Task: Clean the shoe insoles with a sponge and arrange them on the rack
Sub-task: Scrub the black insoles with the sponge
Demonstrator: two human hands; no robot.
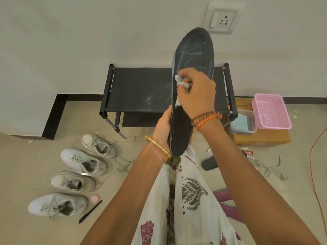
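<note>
So we've got the long black foam insole (192,55) held up on end in front of us, toe pointing up at the wall, heel down by our lap. Our left hand (162,129) grips it near the heel, fingers wrapped round its left edge. Our right hand (196,92) is over the middle of it, fingers curled and pinching a small white wipe or sponge piece (180,84) against the insole's surface; hard to tell which it is.

Right behind the insole is the low black fabric-topped shoe rack (138,89), standing against the white wall. Four pale grey lace-up sneakers (83,161) sit in a row on the tiled floor to our left. Off to the right, a pink plastic mesh basket (271,112) rests on a brown cardboard box (261,138), with a clear plastic tub (242,123) just beside it. Another dark insole (210,163) lies on the floor near our right forearm.
</note>
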